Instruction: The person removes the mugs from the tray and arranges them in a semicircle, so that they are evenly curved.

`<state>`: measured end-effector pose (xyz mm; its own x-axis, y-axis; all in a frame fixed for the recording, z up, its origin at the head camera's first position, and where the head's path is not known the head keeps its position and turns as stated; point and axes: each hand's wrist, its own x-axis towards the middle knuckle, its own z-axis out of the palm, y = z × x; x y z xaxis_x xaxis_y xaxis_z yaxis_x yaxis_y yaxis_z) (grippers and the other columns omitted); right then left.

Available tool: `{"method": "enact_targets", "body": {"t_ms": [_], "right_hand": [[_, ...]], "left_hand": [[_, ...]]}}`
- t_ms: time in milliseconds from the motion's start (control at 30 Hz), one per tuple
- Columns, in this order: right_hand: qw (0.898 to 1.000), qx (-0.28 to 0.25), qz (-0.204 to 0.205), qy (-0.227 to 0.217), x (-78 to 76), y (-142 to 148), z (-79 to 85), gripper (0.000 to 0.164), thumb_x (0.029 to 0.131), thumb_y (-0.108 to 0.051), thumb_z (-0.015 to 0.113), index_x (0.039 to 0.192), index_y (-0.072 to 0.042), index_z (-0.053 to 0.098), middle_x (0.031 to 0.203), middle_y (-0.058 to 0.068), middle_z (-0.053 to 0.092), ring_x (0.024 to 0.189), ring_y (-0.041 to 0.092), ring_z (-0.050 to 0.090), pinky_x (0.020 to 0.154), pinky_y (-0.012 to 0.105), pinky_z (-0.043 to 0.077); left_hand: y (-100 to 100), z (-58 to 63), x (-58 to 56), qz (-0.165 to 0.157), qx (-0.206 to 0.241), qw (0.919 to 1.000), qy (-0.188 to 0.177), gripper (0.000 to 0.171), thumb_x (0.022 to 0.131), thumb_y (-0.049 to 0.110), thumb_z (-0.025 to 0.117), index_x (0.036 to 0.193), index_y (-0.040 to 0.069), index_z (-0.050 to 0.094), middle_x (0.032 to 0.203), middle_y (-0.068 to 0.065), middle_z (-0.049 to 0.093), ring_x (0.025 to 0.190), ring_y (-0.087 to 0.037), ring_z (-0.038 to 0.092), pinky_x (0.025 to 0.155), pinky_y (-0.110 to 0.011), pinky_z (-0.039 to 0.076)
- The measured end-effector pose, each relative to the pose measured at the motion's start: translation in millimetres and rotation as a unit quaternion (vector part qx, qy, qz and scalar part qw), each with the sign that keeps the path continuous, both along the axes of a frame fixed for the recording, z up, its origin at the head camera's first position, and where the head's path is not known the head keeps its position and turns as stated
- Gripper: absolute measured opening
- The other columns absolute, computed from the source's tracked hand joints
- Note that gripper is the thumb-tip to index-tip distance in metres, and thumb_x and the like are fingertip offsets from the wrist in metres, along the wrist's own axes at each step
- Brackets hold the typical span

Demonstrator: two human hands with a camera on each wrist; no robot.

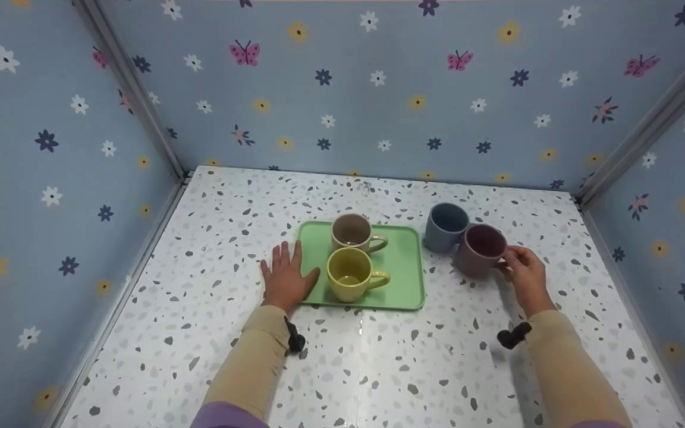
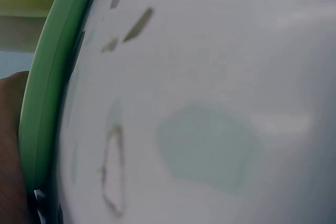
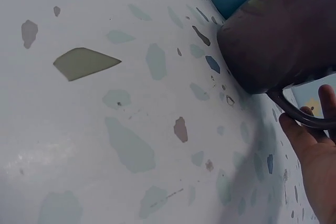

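Step in hand, as we judge it: taking hold of the maroon mug [image 1: 478, 257], which is upright on the right of the table [image 1: 200, 249], outside the tray. Our right hand [image 1: 527, 276] has its fingers narrowed on the handle [image 3: 284, 106], thumb and fingertips gripping it. We cannot tell whether the base bears on the table or hangs just above it.

Our left hand [image 1: 286, 279] has its fingers straight and spread wide, holding nothing. It lies at the left edge of the green tray [image 1: 404, 258], with the thumb over the rim; we take this as steadying.

Next move, our judgement: any lift calls for a firm pinch, since the load hangs off one side and the mug could tip in the fingers. A level wrist should help.

Surroundings: the blue mug [image 1: 445, 229] stands just beside the maroon one, behind and to its left; contact between them cannot be made out. It blocks the straight line leftward at the back, so a path in front of it looks safer. On the tray stand a yellow mug [image 1: 347, 279] and, behind it, a taupe mug [image 1: 351, 229]. Both handles point right, into the tray's bare part, and could be knocked.
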<state>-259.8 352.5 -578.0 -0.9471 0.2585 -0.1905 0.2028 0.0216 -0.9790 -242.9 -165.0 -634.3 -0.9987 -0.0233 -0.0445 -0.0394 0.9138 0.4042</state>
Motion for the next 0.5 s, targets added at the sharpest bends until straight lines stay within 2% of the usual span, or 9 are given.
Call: {"method": "enact_targets", "body": {"t_ms": [100, 233, 300, 333, 400, 500], "right_hand": [[1.0, -0.022, 0.01, -0.009, 0.9, 2, 4.4, 0.028, 0.104, -0.026, 0.057, 0.124, -0.006, 0.057, 0.115, 0.0, 0.061, 0.108, 0.009, 0.055, 0.098, 0.03, 0.051], [0.999, -0.043, 0.01, -0.005, 1.2, 5, 11.8, 0.023, 0.106, -0.026, 0.053, 0.118, -0.008, 0.058, 0.108, -0.005, 0.064, 0.109, 0.006, 0.055, 0.116, 0.041, 0.037], [0.999, -0.052, 0.002, 0.007, 0.0, 5, 16.3, 0.024, 0.106, -0.023, 0.053, 0.119, -0.004, 0.057, 0.105, -0.007, 0.065, 0.108, 0.006, 0.057, 0.118, 0.042, 0.034], [0.999, -0.05, -0.002, 0.013, -1.1, 5, 18.2, 0.025, 0.106, -0.022, 0.054, 0.12, -0.002, 0.057, 0.104, -0.007, 0.066, 0.107, 0.006, 0.058, 0.117, 0.04, 0.035], [0.999, -0.036, -0.007, 0.022, -3.2, 5, 22.7, 0.027, 0.106, -0.02, 0.054, 0.122, 0.001, 0.057, 0.105, -0.006, 0.067, 0.106, 0.005, 0.06, 0.114, 0.033, 0.039], [1.0, 0.011, 0.0, 0.029, -5.7, 5, 29.4, 0.031, 0.106, -0.023, 0.054, 0.125, 0.0, 0.058, 0.111, -0.006, 0.065, 0.112, 0.007, 0.057, 0.113, 0.031, 0.039]], "left_hand": [[0, 0.4, -0.1, -0.001, 0.003, 1.0, -0.003, 0.088, 0.099, 0.065, 0.039, 0.164, 0.015, 0.008, 0.169, -0.02, 0.004, 0.155, -0.039, -0.003, 0.118, -0.067, -0.006], [0, -0.1, -0.8, -0.003, 0.006, 0.9999, -0.009, 0.088, 0.099, 0.065, 0.038, 0.164, 0.016, 0.006, 0.169, -0.019, 0.002, 0.155, -0.039, -0.006, 0.118, -0.066, -0.009], [-1, -0.5, -1.0, -0.003, 0.006, 1.0, -0.006, 0.088, 0.099, 0.065, 0.039, 0.164, 0.016, 0.007, 0.169, -0.019, 0.003, 0.155, -0.039, -0.005, 0.118, -0.066, -0.008], [-1, -0.3, -0.9, -0.004, 0.007, 1.0, -0.006, 0.088, 0.099, 0.065, 0.039, 0.164, 0.016, 0.007, 0.169, -0.019, 0.002, 0.155, -0.039, -0.005, 0.118, -0.066, -0.008], [-2, -1.5, -1.8, -0.004, 0.006, 1.0, -0.004, 0.088, 0.099, 0.065, 0.039, 0.164, 0.016, 0.007, 0.169, -0.02, 0.003, 0.155, -0.039, -0.004, 0.118, -0.067, -0.008], [-1, 0.9, -0.6, -0.002, 0.006, 1.0, -0.002, 0.087, 0.099, 0.064, 0.04, 0.164, 0.015, 0.008, 0.169, -0.02, 0.004, 0.155, -0.039, -0.003, 0.118, -0.067, -0.006]]}}
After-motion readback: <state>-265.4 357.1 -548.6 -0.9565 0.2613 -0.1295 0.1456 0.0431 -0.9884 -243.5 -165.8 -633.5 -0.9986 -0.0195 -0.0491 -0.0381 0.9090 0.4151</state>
